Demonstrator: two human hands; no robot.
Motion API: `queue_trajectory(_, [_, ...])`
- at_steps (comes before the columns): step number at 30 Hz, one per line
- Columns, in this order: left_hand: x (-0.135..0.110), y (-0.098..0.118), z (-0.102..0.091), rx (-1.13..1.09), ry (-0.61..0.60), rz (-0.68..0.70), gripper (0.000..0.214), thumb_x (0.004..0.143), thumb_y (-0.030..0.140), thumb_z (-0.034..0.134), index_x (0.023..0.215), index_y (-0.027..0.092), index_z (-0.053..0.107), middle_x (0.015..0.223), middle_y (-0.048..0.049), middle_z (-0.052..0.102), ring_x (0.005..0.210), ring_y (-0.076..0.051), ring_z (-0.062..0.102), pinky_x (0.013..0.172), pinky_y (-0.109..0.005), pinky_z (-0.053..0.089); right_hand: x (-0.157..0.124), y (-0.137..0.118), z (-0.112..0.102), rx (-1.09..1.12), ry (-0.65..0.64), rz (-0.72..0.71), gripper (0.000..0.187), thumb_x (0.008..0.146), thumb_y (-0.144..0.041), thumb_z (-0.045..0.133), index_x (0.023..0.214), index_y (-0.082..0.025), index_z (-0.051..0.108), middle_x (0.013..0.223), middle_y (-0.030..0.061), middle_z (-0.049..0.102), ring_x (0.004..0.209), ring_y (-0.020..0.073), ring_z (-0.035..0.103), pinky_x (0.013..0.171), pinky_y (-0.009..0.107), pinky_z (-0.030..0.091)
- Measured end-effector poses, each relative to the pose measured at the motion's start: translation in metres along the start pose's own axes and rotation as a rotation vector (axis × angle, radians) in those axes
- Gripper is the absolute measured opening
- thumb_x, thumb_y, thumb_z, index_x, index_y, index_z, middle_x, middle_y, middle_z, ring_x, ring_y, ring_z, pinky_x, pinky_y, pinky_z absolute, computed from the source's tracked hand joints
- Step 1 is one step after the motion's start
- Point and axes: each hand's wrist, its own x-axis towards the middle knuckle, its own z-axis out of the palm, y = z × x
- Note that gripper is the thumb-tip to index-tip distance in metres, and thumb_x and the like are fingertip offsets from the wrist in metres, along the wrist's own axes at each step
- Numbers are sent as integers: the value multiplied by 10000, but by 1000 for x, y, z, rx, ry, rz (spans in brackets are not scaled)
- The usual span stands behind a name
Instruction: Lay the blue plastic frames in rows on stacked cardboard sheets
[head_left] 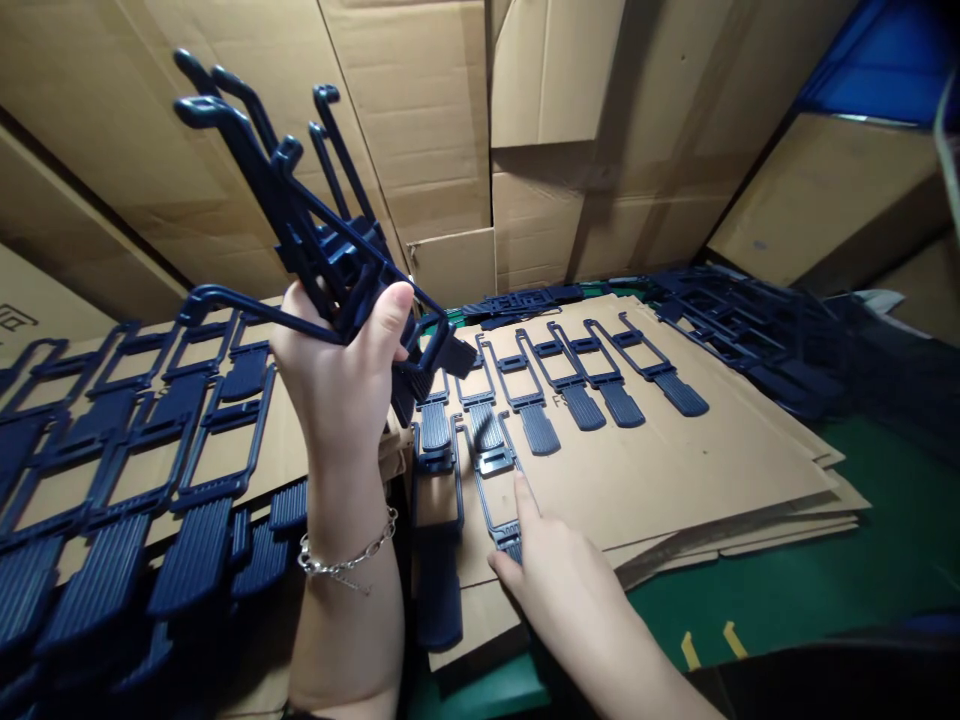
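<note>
**A:** Brown cardboard boxes (420,110) are standing across the back, and flat cardboard sheets (675,480) are lying on a green table (877,460). What are the hands doing?

**B:** Left hand (334,375) is gripping a bunch of dark blue plastic frames (341,245) up in the air, thumb closing over the near side.

**A:** And the right?

**B:** Right hand (562,575) is resting at the lower end of a single frame (495,460) on the cardboard, thumb and index finger sitting apart. Can't tell if it's actually pinching.

**A:** Any others?

**B:** Yep, a row of frames (585,407) is lying just beyond, more frames (195,550) are covering the left side, and a messy pile (750,330) is sitting at far right.
</note>
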Motion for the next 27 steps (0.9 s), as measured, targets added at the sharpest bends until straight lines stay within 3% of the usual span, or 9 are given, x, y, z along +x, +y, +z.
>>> queue_trajectory(5, [-1, -4, 1, -255, -234, -129, 250, 728, 331, 691, 653, 165, 520, 458, 56, 469, 403, -83, 449, 417, -221, 352, 5, 1, -14, 51, 71, -18, 673, 844, -451, 528, 1398, -143, 301, 766, 94, 614, 705, 270, 618, 576, 320, 446])
queue_trajectory(10, [-5, -3, 2, -430, -473, -219, 327, 744, 415, 663, 611, 184, 473, 470, 50, 438, 422, -84, 439, 468, -229, 387, 9, 20, -30, 363, 654, -159, 559, 847, -547, 453, 1248, -159, 434, 979, 119, 588, 864, 257, 582, 671, 338, 461])
queue_trajectory(12, [-8, 1, 4, -464, -577, -258, 359, 744, 459, 650, 605, 185, 464, 462, 50, 424, 415, -84, 429, 482, -233, 397, 12, 27, -34, 558, 748, -287, 529, 817, -537, 512, 1188, -161, 472, 1049, 112, 560, 922, 231, 553, 746, 332, 459])
queue_trajectory(14, [-13, 5, 6, -487, -661, -287, 370, 736, 486, 648, 614, 185, 470, 454, 50, 418, 415, -86, 427, 502, -238, 413, 13, 30, -38, 782, 566, -405, 369, 807, -469, 564, 1020, -167, 551, 947, 68, 585, 849, 189, 561, 722, 289, 463])
queue_trajectory(16, [-17, 7, 9, -500, -705, -316, 374, 730, 491, 653, 619, 183, 472, 456, 49, 422, 420, -87, 431, 524, -241, 427, 12, 32, -41, 1017, 263, -481, 249, 814, -403, 573, 862, -160, 551, 786, 30, 587, 729, 150, 571, 642, 245, 463])
queue_trajectory(19, [-20, 7, 13, -485, -735, -356, 379, 713, 489, 672, 620, 176, 479, 485, 41, 438, 428, -84, 434, 467, -223, 398, 7, 33, -44, 1316, -121, -533, 229, 831, -361, 552, 915, -159, 481, 739, 10, 581, 612, 121, 579, 565, 225, 464])
queue_trajectory(21, [-19, 3, 15, -455, -726, -374, 391, 681, 510, 692, 644, 172, 499, 522, 31, 454, 430, -82, 434, 410, -214, 360, 2, 34, -45, 1439, -284, -559, 253, 839, -357, 538, 964, -167, 428, 728, -3, 570, 524, 96, 548, 523, 219, 455])
queue_trajectory(23, [-18, -2, 15, -430, -668, -382, 426, 625, 543, 719, 677, 174, 512, 554, 27, 456, 413, -74, 409, 366, -212, 323, -4, 36, -44, 1476, -290, -550, 264, 849, -349, 522, 1008, -178, 398, 694, -23, 540, 470, 70, 492, 491, 202, 428])
queue_trajectory(27, [-11, -9, 15, -462, -579, -381, 457, 591, 555, 734, 642, 187, 468, 514, 43, 357, 379, -59, 309, 316, -212, 213, -12, 46, -36, 1398, 74, -444, 438, 887, -390, 434, 1267, -222, 297, 708, -5, 508, 533, 104, 482, 491, 218, 430])
